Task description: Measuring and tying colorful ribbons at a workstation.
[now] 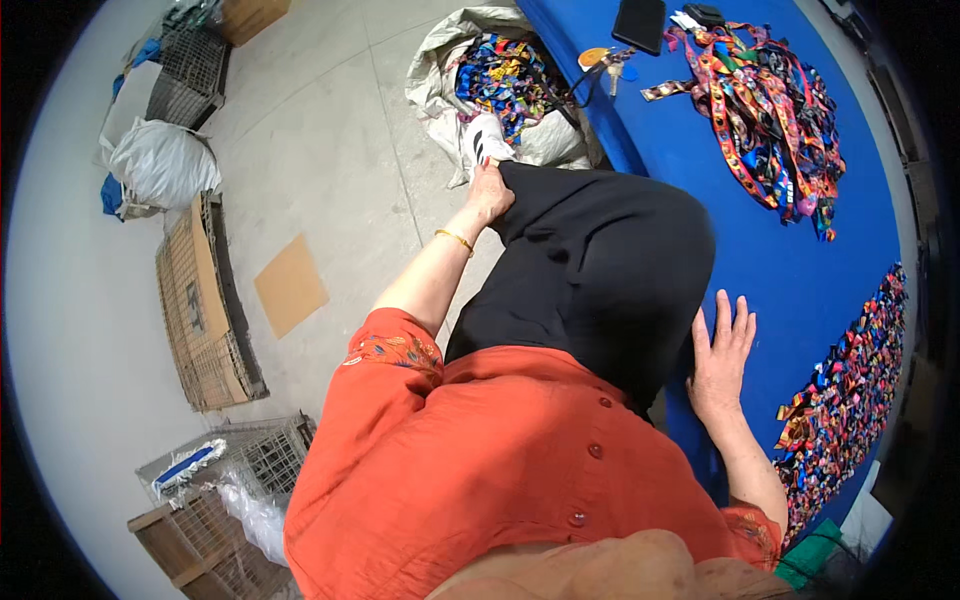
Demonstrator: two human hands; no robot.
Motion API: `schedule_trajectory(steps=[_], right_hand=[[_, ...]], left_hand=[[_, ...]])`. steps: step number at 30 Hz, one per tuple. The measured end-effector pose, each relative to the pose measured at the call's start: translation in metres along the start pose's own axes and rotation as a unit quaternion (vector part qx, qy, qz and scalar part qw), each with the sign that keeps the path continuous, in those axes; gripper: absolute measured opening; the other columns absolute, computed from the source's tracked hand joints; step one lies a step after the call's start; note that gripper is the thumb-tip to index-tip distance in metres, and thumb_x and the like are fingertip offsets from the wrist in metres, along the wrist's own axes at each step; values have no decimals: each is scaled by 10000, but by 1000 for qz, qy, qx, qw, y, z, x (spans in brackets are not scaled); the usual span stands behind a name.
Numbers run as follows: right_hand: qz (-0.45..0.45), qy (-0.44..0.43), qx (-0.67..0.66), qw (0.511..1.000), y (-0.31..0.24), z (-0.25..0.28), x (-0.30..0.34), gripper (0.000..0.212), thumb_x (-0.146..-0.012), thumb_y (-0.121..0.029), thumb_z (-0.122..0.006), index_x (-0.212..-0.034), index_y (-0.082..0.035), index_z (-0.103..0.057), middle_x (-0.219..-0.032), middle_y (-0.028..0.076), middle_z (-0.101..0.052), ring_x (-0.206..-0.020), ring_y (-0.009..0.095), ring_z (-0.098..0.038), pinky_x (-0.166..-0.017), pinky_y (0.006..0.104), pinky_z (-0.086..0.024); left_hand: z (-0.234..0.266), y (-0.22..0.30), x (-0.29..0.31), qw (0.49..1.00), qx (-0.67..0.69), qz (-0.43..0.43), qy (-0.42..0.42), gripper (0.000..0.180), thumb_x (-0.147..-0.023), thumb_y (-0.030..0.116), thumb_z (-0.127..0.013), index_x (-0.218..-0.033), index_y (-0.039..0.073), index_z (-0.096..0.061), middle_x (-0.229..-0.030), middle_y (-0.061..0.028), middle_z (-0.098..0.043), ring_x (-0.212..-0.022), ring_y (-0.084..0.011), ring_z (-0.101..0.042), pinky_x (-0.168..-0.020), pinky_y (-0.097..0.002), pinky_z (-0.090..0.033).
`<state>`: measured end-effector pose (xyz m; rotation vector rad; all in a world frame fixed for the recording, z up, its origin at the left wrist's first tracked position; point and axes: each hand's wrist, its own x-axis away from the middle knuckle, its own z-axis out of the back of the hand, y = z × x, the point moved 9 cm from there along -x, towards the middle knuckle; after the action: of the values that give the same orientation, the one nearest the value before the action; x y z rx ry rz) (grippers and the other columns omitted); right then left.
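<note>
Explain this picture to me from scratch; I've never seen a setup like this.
There is no machine here, only a person's two bare hands. The single picture comes from a wide fisheye camera on the person's head, looking down, so straight edges bend toward the rim.

The left hand is on the lower trouser leg, near a white shoe; whether it grips the cloth is hard to tell. The right hand holds nothing and appears to rest, fingers spread, on the blue table.

On that table lie a loose pile of colourful straps, a long band of small multicoloured pieces, a black phone and keys.
</note>
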<state>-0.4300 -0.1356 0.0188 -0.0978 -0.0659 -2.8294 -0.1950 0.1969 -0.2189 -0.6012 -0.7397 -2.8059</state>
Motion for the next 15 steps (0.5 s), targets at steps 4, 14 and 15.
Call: schedule_trajectory(steps=[4,14,15], right_hand=[[-4,16,4,1000,1,1,2,833,-595,83,-646,-1379,-79,-416,-1481,234,-262,-1367,494,-223,-1117,629,-170],[-3,22,0,1000,2,0,3,801,-622,86,-622,-1379,-92,-429,-1481,232,-265,-1376,490,-209,-1121,634,-161],[-8,16,0,1000,3,-2,2,799,-622,85,-623,-1378,-89,-429,-1480,233,-265,-1377,491,-207,-1120,636,-160]], left_hand=[[-1,4,-5,1000,4,-1,14,560,-722,107,-570,-1238,-98,-498,-1295,-314,-463,-1246,-421,-453,-1042,-409,-408],[-2,-21,-10,998,66,13,-9,536,-726,89,-562,-1220,-108,-493,-1219,-346,-512,-1144,-457,-524,-988,-445,-445],[-2,-14,-4,1000,26,-6,4,534,-750,93,-555,-1242,-96,-467,-1233,-341,-494,-1147,-459,-524,-981,-456,-449]])
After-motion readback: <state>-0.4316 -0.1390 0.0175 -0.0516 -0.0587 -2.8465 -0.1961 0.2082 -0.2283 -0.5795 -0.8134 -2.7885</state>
